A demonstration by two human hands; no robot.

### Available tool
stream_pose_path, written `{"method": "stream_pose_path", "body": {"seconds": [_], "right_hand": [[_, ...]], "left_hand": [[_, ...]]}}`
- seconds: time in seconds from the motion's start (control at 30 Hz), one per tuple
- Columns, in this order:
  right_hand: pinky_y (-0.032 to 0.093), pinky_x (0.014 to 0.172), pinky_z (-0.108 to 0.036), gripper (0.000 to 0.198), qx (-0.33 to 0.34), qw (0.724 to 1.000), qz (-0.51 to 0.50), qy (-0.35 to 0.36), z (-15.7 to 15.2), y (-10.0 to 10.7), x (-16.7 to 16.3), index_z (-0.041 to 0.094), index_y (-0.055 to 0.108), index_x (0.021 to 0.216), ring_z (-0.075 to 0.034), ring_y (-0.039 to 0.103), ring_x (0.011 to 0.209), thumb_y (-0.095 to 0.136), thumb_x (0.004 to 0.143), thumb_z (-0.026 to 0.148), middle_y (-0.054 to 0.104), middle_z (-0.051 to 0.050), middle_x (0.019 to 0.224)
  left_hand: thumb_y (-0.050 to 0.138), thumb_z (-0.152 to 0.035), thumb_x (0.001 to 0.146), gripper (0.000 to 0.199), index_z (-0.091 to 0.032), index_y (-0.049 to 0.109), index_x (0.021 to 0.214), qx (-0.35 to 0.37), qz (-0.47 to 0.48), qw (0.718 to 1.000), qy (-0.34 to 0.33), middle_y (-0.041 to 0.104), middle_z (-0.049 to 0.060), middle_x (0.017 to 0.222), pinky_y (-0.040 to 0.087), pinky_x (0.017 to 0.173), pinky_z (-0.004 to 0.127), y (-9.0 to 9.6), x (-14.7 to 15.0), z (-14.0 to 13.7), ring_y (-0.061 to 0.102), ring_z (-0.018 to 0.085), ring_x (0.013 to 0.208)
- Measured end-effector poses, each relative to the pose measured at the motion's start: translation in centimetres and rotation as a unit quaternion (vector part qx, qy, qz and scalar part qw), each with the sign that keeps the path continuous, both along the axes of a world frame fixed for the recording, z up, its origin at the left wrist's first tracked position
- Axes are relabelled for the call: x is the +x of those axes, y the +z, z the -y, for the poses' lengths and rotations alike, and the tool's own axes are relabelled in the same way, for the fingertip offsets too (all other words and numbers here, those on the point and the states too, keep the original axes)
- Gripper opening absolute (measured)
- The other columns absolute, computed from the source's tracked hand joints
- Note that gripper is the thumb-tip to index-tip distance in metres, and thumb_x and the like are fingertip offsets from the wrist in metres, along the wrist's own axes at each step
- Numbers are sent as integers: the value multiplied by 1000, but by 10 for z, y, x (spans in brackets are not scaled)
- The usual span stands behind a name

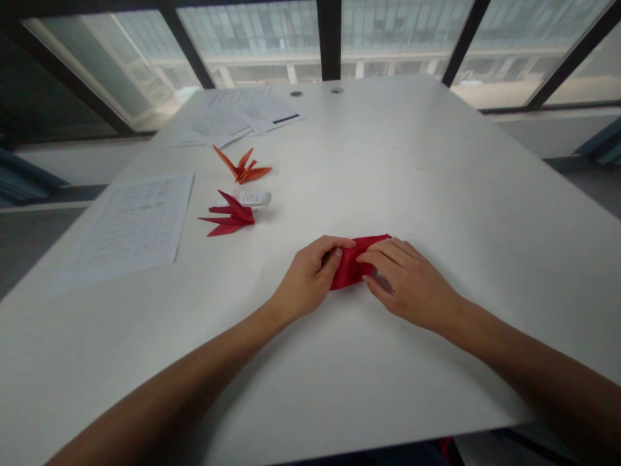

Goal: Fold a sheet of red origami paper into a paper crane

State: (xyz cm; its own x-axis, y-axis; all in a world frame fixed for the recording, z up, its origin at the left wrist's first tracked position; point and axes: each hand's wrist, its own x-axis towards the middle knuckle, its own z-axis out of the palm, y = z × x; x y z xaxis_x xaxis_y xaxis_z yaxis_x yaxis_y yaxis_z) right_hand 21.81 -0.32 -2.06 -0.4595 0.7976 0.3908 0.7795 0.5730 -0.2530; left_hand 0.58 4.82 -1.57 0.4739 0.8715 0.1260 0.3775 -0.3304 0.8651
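A folded piece of red paper (350, 268) is held just over the white table, between my two hands. My left hand (310, 275) is closed on its left end, thumb and index finger pinching the edge. The fingers of my right hand (405, 278) bend over the right part, with the thumb at the near edge. My right fingers cover some of the paper, so its full shape is hidden. Left of my hands lie a red origami crane (231, 217) and an orange origami crane (242, 169) farther back.
A small white labelled object (255, 198), perhaps an eraser, sits between the cranes. A written sheet (130, 223) lies at the left of the table (310, 388), and several printed papers (237, 116) overlap at the far left. Dark-framed windows (330, 39) stand beyond.
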Motion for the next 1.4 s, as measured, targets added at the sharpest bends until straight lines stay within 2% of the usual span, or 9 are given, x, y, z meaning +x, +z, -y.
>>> {"method": "stream_pose_path", "body": {"seconds": [0.13,0.23,0.3,0.5,0.6,0.8,1.0,1.1,1.4], "right_hand": [[51,100,-52,38,-43,998,36,-4,0,-6,-2,13,59,134,-32,61,112,60,97,20,70,-14,120],[51,98,-52,34,-49,998,37,-13,-1,-8,-2,16,62,129,-33,61,112,62,96,22,69,-14,119],[52,96,-51,29,-53,998,28,-19,-1,-8,-3,16,63,123,-32,62,109,64,95,22,69,-13,117],[52,97,-49,9,-59,998,-8,-30,-1,-8,-2,18,64,102,-28,63,100,65,93,17,70,-10,105],[54,94,-44,9,-15,1000,-13,-15,-3,-9,1,18,65,99,-26,63,96,59,95,11,70,-9,100],[57,92,-42,17,113,993,-27,6,-2,0,6,16,67,100,-25,64,98,56,96,4,71,-12,104],[59,88,-42,18,145,988,-42,11,1,7,3,17,67,100,-24,65,97,58,94,3,69,-13,102],[59,85,-41,16,144,989,-41,0,2,7,3,16,68,97,-25,64,94,59,93,3,68,-13,100],[57,74,-39,13,160,985,-39,-48,2,8,3,17,70,90,-23,59,86,62,92,6,60,-10,92]], "left_hand": [[60,-23,95,26,-20,69,119,77,-119,990,-23,69,8,114,52,101,38,1,-2,2,65,22,104],[69,-28,89,36,-19,67,123,147,-191,971,-17,58,13,132,47,110,47,-2,-3,4,54,31,123],[70,-29,89,34,-19,67,121,160,-207,965,-25,59,13,131,46,109,49,-3,-4,2,52,32,123],[62,-45,97,30,-20,71,111,119,-180,975,-47,66,11,115,47,103,47,4,-6,-8,59,30,110],[59,-51,97,36,-21,71,114,86,-168,981,-51,66,11,116,49,100,45,8,-8,-10,62,29,109],[71,-25,84,37,-21,67,120,74,-162,984,-24,65,9,121,54,83,35,9,-8,-7,66,22,92],[62,-20,89,8,-21,65,96,95,-128,986,40,71,2,89,51,72,30,12,-6,-5,64,16,72],[60,-19,89,4,-21,62,87,97,-111,986,81,69,0,78,49,69,29,14,-6,-6,62,15,67],[60,-23,87,5,-20,61,84,23,-26,988,148,67,2,87,48,68,29,14,-8,-13,63,18,80]]}}
